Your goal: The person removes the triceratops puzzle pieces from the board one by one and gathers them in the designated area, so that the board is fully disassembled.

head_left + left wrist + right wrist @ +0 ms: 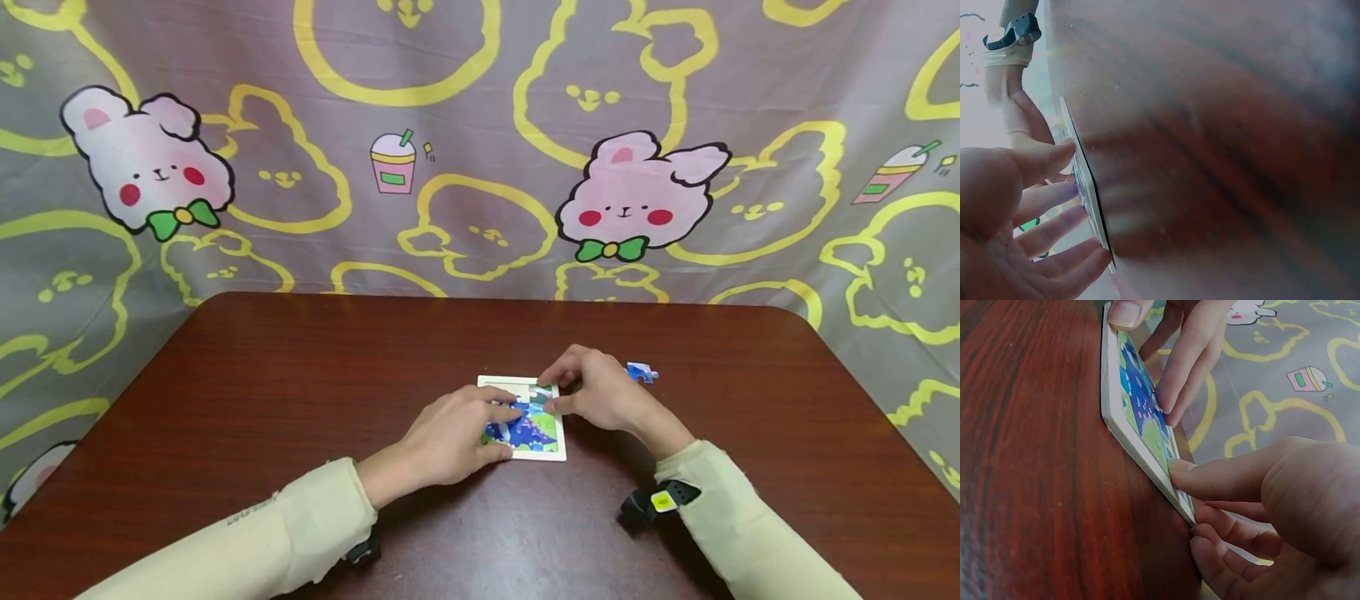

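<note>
Both hands, left point(450, 437) and right point(600, 392), press flat fingers on the puzzle point(534, 421), seating pieces; the spare piece point(640, 372) likely comes next, needing a pinch.

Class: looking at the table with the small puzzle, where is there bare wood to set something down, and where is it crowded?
Bare wood on the table lies left of the left hand, along the far edge by the curtain, and right of the loose piece. It is crowded at the middle front, where the left hand and right hand rest on the puzzle board.
</note>
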The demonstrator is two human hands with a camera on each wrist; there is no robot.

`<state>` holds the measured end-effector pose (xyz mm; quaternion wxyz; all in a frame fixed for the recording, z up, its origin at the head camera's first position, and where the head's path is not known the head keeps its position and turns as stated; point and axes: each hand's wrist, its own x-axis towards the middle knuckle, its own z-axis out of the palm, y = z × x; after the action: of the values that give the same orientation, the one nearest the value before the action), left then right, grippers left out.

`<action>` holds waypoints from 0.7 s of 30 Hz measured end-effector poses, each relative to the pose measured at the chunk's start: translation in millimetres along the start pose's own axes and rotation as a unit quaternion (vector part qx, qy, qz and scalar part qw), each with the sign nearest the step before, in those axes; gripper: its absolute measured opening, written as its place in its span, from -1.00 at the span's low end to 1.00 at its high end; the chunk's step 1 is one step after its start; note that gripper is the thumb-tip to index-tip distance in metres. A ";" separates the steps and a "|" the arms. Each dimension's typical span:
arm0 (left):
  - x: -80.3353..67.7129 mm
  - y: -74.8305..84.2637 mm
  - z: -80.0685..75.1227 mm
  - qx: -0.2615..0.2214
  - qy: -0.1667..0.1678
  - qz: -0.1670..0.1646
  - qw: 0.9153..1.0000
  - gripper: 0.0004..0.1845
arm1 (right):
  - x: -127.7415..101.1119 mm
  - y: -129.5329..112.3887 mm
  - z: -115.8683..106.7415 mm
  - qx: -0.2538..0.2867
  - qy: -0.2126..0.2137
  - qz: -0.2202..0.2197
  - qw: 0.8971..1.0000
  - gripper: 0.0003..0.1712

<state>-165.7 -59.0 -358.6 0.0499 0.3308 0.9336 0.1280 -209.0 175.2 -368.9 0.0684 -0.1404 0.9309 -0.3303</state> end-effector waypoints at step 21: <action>4.5 -4.8 -1.6 -0.022 0.004 0.000 1.000 -0.51 | 5.7 -2.6 4.6 0.007 -0.003 0.001 1.000 -0.69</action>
<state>-172.5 -60.2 -358.4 0.0532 0.3295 0.9307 0.1495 -212.9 168.8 -371.0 0.0722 -0.1395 0.9286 -0.3363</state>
